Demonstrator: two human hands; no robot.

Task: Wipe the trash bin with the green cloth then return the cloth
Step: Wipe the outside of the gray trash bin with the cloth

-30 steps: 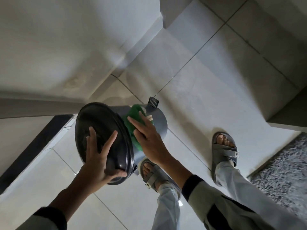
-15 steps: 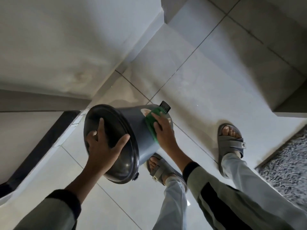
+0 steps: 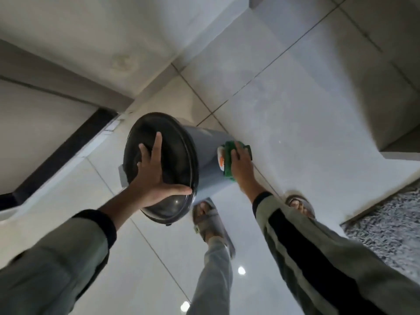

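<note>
The left hand (image 3: 154,176) lay spread flat on the black lid (image 3: 161,167) of the trash bin (image 3: 205,155), fingers fanned and thumb hooked over the lid's lower rim, tilting the bin so the lid faced the person. Beyond that hand and to its right, the right hand (image 3: 241,164) pressed the green cloth (image 3: 228,160) flat against the grey side of the bin near its base, fingers together over the cloth; the bin's pedal (image 3: 249,152) showed just past the fingertips.

The wiping step looked to be under way, with the cloth working the lower wall. The next move would likely call for turning the bin under the steadying hand to reach unwiped sides, keeping pressure even so the tilted bin does not slip; returning the cloth was not yet done.

Below the hands, two feet in grey sandals (image 3: 211,221) stood on a glossy pale tiled floor (image 3: 295,110). Right of the right hand lay a speckled grey mat (image 3: 391,226). Beyond the bin rose a pale wall (image 3: 91,30) with a dark strip (image 3: 63,151) left of the left hand.
</note>
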